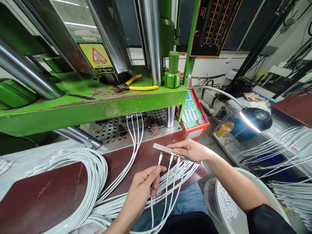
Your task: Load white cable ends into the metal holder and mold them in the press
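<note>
My left hand [146,182] pinches a white cable [160,159] just below its plug end, which points up toward a flat metal bar [159,148]. That bar lies in my right hand [192,150], thumb on top and fingers stretched along it. Several other white cables [167,188] hang from the bar's near edge by their plug ends. Whether the left hand's plug touches the bar is hard to make out. Below both hands, a bundle of white cables [131,198] runs across the brown board [117,162].
A green press [146,99] stands ahead, with several cables [136,136] entering under its plate. Yellow-handled pliers [143,88] lie on its ledge. A cable coil [99,169] is at left. At right are a red control box [195,132], a lit lamp [255,118] and a white bucket [243,172].
</note>
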The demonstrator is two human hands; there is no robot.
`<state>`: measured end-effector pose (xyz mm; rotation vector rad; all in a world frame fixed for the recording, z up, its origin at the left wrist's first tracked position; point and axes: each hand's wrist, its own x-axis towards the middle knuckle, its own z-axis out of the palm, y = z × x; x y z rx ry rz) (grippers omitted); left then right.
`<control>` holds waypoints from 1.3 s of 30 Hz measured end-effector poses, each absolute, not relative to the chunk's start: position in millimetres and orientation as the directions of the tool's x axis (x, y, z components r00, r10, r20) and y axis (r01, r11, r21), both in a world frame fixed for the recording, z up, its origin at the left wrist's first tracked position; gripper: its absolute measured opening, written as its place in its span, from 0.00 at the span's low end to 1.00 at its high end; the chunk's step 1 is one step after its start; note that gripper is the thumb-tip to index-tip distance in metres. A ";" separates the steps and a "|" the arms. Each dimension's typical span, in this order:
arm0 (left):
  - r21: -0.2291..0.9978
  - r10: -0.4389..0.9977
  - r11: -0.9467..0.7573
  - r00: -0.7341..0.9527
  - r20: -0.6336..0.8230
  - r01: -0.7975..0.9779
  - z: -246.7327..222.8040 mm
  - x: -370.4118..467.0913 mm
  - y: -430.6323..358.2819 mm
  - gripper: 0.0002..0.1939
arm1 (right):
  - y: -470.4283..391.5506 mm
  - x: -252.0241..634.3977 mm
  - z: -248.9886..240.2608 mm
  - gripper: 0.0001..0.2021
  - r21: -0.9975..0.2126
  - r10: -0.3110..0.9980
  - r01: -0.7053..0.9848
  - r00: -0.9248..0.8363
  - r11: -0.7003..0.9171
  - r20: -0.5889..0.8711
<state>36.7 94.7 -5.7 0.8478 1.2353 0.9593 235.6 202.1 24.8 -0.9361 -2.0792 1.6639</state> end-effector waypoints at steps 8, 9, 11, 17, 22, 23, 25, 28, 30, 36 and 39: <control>0.924 0.924 0.376 0.102 -0.369 -0.069 -9.4 33.7 94.7 0.20 | 201.8 231.3 25.0 0.22 -0.939 0.648 0.313 -0.746 0.141 -0.151; 0.929 0.926 0.369 0.096 -0.364 -0.035 -10.8 33.3 94.7 0.21 | 201.7 231.0 24.9 0.21 -0.935 0.651 0.323 -0.743 0.148 -0.154; 0.933 0.929 0.360 0.081 -0.360 0.018 -12.9 32.7 94.8 0.22 | 201.7 230.1 24.9 0.21 -0.932 0.651 0.326 -0.745 0.160 -0.149; 0.938 0.934 0.340 0.089 -0.346 0.070 -10.8 31.2 96.0 0.23 | 203.0 228.4 24.7 0.20 -0.935 0.625 0.317 -0.765 0.157 -0.155; 0.940 0.937 0.330 0.093 -0.337 0.083 -9.7 30.1 96.8 0.23 | 202.8 227.4 23.5 0.20 -0.930 0.630 0.329 -0.760 0.162 -0.159; 0.941 0.937 0.331 0.092 -0.337 0.078 -10.3 30.1 96.8 0.23 | 202.4 227.1 23.2 0.20 -0.930 0.633 0.330 -0.758 0.165 -0.156; 0.938 0.935 0.341 0.084 -0.345 0.057 -11.5 30.2 96.8 0.23 | 201.6 226.2 22.5 0.20 -0.931 0.641 0.319 -0.755 0.177 -0.137; 0.931 0.930 0.364 0.047 -0.365 0.014 -12.0 30.5 97.5 0.23 | 200.9 224.8 20.5 0.21 -0.935 0.643 0.298 -0.758 0.191 -0.110; 0.929 0.929 0.370 0.019 -0.370 -0.001 -11.6 30.8 98.6 0.23 | 201.2 224.0 18.6 0.21 -0.933 0.638 0.295 -0.763 0.204 -0.102; 0.936 0.936 0.351 -0.002 -0.351 0.023 -11.6 32.3 103.3 0.21 | 203.9 220.5 15.1 0.22 -0.923 0.653 0.298 -0.754 0.241 -0.073; 0.937 0.938 0.347 0.003 -0.347 0.039 -11.4 33.3 103.4 0.19 | 205.0 218.2 15.7 0.23 -0.931 0.637 0.279 -0.768 0.236 -0.069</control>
